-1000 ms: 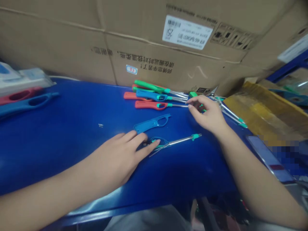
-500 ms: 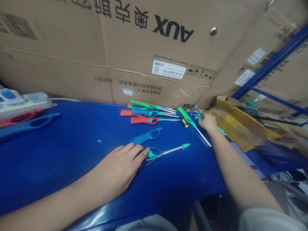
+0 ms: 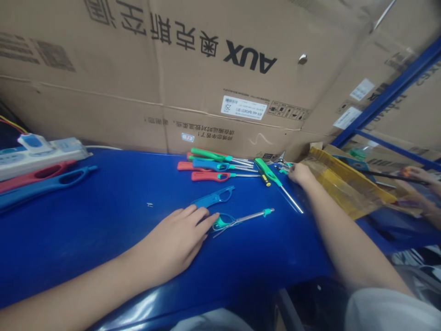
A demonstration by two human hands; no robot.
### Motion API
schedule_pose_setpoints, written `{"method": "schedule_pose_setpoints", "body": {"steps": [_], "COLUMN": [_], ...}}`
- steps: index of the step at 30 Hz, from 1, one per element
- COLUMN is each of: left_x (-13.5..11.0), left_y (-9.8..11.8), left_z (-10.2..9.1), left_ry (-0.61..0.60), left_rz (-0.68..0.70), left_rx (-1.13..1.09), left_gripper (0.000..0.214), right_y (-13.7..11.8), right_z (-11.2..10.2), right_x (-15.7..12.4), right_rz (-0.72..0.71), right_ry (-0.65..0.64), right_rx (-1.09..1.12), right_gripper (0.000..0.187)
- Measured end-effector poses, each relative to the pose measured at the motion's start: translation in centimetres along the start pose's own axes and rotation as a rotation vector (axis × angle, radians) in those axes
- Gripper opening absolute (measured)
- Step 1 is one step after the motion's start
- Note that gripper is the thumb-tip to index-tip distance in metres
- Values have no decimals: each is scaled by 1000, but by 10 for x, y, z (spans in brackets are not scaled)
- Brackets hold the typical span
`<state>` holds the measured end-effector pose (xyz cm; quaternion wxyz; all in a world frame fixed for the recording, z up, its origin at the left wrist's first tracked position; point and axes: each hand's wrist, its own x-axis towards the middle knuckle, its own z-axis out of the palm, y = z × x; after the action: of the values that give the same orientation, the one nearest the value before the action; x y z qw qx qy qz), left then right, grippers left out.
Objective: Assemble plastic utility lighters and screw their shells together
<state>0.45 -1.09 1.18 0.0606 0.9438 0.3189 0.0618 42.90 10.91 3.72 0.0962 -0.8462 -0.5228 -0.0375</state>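
Observation:
My left hand [image 3: 175, 239] lies flat on the blue table [image 3: 103, 220], fingers stretched out, fingertips touching a half-built lighter with a metal tube and teal tip [image 3: 241, 218]. Just beyond it lies a blue lighter shell half [image 3: 213, 197]. My right hand [image 3: 299, 174] reaches far right to a heap of metal parts by the table's back edge, next to a green screwdriver [image 3: 272, 177]. Its fingers are curled over the parts; what they hold is hidden.
Several finished lighters [image 3: 213, 165] in red, blue and green lie at the back. Red and blue shell halves [image 3: 44, 179] and a power strip [image 3: 34, 154] are at the left. Big cardboard boxes [image 3: 206, 69] wall the back. Another person's hand [image 3: 418, 174] shows at the far right.
My right hand moved from the lighter pile to the far right heap of parts. The camera tilted up, showing more of the boxes. My left hand stayed put.

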Motion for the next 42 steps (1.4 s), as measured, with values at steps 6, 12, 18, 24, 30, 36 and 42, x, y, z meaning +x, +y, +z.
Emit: {"method": "schedule_pose_setpoints", "body": {"steps": [6,12,18,24,30,36,42], "left_x": [-1,5,12,18,18,18,18], "left_y": [-3,-2,4,3,5,4,-1], "left_z": [-2,3,0,-2,4,-1,-12], "left_ry": [51,271,437,456,386,386,171], "left_rz": [-53,-225,-268,-418,-370,-409,-631], "left_rx": [-190,-627,-990,-1396,-1472,-1486,-1635], "left_gripper": [46,50,35,21,21,19,38], "right_y": [-50,-126,-132,-122,-120,-111,-107], "right_z": [-30,-23,-11,0,4,-4,-7], "right_x": [-50,-179,-210,-194,-200,-193,-188], "right_rz": [-91,-729,-1120,-1058,-1110,-1212,-1301], "right_ry": [64,-58,-34,-189,-344,-415,-490], "right_rx": [110,309,367,511,525,415,290], "right_gripper": [32,40,34,34,28,14,11]}}
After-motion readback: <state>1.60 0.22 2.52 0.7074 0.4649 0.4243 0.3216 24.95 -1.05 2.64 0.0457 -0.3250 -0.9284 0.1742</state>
